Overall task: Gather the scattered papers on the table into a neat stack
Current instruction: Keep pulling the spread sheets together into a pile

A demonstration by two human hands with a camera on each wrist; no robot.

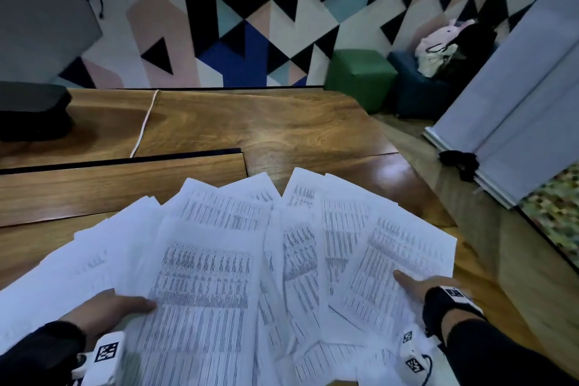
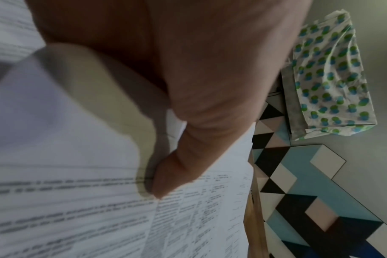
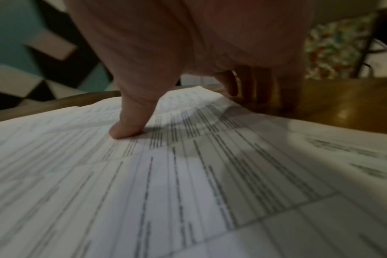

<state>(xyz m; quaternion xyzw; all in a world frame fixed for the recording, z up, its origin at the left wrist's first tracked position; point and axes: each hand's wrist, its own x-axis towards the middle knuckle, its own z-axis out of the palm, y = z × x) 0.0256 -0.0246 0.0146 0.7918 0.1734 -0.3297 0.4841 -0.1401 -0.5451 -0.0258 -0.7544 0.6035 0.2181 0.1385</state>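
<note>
Head view: printed papers (image 1: 238,260) fanned loosely, overlapping, between both hands.

black sleeves (image 1: 501,351), white wrist cameras (image 1: 106,357) with black square-code tags

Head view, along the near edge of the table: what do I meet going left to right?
left hand → fanned papers → right hand, each hand gripping an outer side of the papers.
</note>
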